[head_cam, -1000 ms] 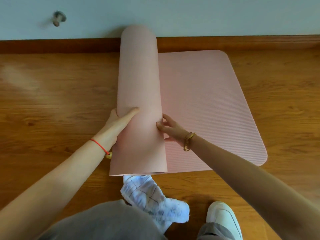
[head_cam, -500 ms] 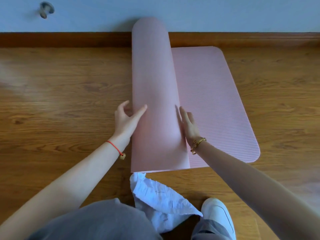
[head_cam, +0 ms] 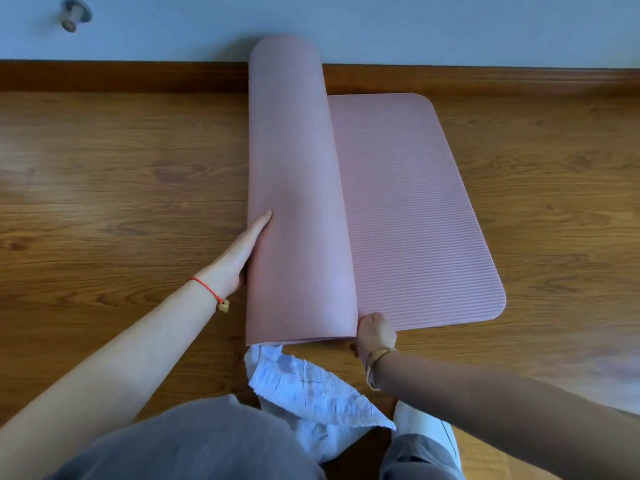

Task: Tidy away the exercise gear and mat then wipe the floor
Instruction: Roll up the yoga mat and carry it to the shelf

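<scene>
Mat: we see the pink mat (head_cam: 298,202) partly rolled on the wooden floor (head_cam: 104,188). The thick roll runs from near to far, and its far end reaches the skirting board (head_cam: 138,77).
Flat part: the ribbed unrolled end (head_cam: 412,209) lies to the right of the roll, flat on the boards.
Left hand: our left hand (head_cam: 239,254) lies flat against the roll's left side with its fingers straight. A red cord (head_cam: 207,289) circles the wrist.
Right hand: our right hand (head_cam: 375,332) sits at the near end, where the roll meets the flat part. Its fingers are hidden there, so we cannot tell whether they grip. A gold bangle (head_cam: 375,363) is on the wrist.
Hands: well apart, one on each side of the roll.
Cloth: a crumpled white cloth (head_cam: 311,386) lies on the floor just near of the roll.
Near edge: a grey trouser leg (head_cam: 194,445) and a white shoe (head_cam: 427,427).
Wall: a pale blue wall (head_cam: 450,26) with a round fitting (head_cam: 74,13) at far left.
</scene>
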`<state>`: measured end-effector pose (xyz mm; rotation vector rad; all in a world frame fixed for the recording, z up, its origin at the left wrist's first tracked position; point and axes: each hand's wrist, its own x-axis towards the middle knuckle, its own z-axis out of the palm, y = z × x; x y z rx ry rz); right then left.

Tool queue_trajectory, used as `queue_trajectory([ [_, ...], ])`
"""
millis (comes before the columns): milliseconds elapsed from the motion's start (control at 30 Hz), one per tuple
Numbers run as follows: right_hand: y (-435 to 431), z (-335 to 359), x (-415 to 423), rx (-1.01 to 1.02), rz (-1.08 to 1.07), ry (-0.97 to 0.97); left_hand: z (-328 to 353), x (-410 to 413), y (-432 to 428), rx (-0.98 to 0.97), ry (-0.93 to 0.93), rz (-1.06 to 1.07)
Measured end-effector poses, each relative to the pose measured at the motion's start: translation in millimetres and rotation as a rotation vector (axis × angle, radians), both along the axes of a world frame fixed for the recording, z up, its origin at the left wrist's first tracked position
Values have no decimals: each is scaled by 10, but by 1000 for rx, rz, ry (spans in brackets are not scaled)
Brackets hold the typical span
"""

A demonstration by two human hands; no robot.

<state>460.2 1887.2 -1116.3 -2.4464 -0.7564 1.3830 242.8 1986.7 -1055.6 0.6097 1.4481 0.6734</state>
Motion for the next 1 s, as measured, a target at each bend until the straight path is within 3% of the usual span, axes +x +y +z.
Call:
queue_trajectory([
  [133,-315,30,-105,-49,194,46,-43,-57,6,7,18,-6],
  [267,-590,172,-379,-45,418,235,-34,-38,-4,23,50,22],
  [400,-578,310,-509,101,596,324,-60,-39,0,16,54,59],
  [567,-577,315,-577,333,953,244,-118,-36,10,16,69,97],
  [733,-551,239,-687,283,1118,192,-113,-4,10,27,87,109],
  [833,-509,299,-744,295,1261,310,-93,-11,9,34,108,104],
  [1000,-473,540,-773,76,1755,436,-78,-145,48,65,170,95],
])
